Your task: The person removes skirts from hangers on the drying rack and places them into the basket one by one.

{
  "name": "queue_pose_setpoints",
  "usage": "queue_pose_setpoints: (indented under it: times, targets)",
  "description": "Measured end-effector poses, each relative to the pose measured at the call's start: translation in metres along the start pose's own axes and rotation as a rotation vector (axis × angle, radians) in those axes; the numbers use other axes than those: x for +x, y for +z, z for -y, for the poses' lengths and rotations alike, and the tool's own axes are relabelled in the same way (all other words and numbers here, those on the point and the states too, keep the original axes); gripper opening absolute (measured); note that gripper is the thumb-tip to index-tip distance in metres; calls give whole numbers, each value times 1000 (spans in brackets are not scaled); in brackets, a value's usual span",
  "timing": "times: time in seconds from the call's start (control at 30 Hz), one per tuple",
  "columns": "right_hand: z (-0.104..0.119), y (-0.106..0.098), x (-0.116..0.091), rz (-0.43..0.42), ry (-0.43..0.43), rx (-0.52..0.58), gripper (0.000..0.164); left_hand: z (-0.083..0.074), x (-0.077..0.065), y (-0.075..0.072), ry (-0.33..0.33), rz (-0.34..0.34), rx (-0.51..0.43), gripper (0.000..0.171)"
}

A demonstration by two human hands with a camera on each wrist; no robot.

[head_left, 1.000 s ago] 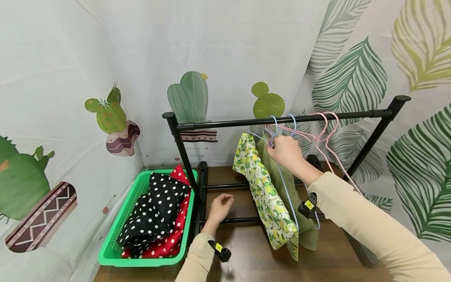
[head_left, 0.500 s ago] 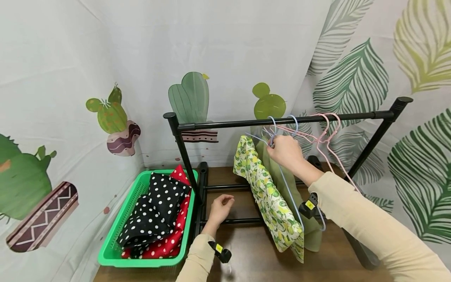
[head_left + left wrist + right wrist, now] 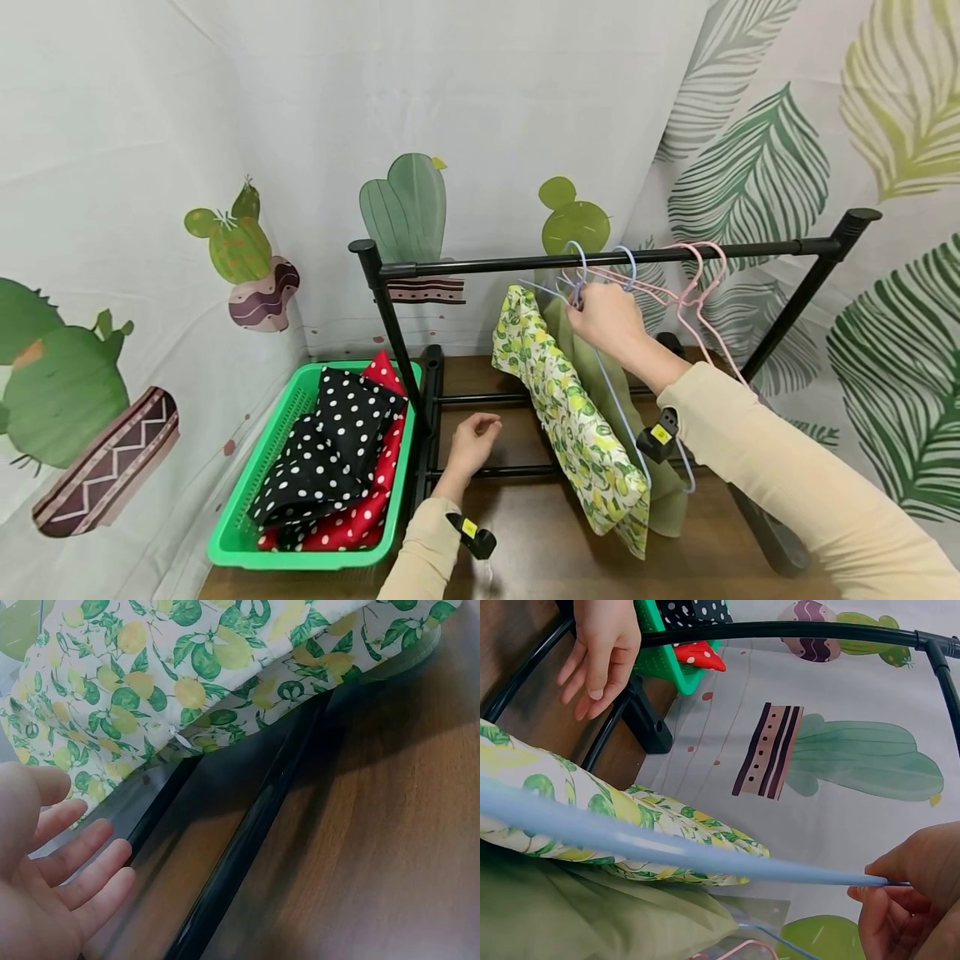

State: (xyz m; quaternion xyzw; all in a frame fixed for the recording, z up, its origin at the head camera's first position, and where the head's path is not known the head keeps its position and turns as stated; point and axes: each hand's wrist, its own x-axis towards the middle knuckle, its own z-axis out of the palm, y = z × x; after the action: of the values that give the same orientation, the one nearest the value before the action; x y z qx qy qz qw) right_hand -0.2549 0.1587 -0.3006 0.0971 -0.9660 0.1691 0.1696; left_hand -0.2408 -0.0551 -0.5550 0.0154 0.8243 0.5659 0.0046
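Observation:
In the head view my right hand [image 3: 609,318] pinches a blue clothes hanger [image 3: 621,408] just below its hook, which is at the rack's black top bar [image 3: 480,265]. A lemon-print cloth [image 3: 573,417] is draped over this hanger. Behind it a plain green cloth [image 3: 663,504] hangs, with a second blue hook on the bar beside it. The right wrist view shows thumb and fingers of that hand [image 3: 911,896] on the blue hanger [image 3: 682,851]. My left hand [image 3: 472,442] hovers left of the lemon-print cloth, loosely curled and holding nothing; its fingers [image 3: 90,851] are spread apart from the cloth [image 3: 172,675].
A green basket [image 3: 219,533] stands left of the rack, holding a black polka-dot cloth [image 3: 322,467] and a red polka-dot cloth [image 3: 360,521]. Pink hangers [image 3: 693,292] hang to the right on the bar. The rack's lower bars [image 3: 502,472] cross above the wooden table [image 3: 540,558].
My right hand has shifted the blue hanger's hook slightly left and up along the bar. The lower end of the lemon-print cloth has swung a little right. My left hand has barely moved.

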Motion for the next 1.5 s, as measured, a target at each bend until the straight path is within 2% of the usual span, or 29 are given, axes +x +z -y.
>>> queue_pose_setpoints:
  times: [0.6,0.9,1.07,1.2,1.37,1.43,1.5]
  targets:
    - [13,-7,-3,-12,-49,28,18,-3,0,10,-126,36,-312,31]
    - [18,-13,-4,-75,-106,12,16,-6,2,16,-162,1,-425,32]
    - [21,-15,-4,-91,-119,13,15,-6,2,17,-188,19,-503,36]
    - [23,-18,-3,-85,-107,22,14,-11,2,16,-208,42,-550,39]
    - [26,-21,-2,-95,-101,19,14,-30,-5,12,-217,38,-585,36]
    - [26,-21,-2,-92,-103,18,14,-31,-4,13,-230,28,-598,35]
    - [27,-22,-2,-91,-108,10,14,-25,1,18,-247,16,-620,35]
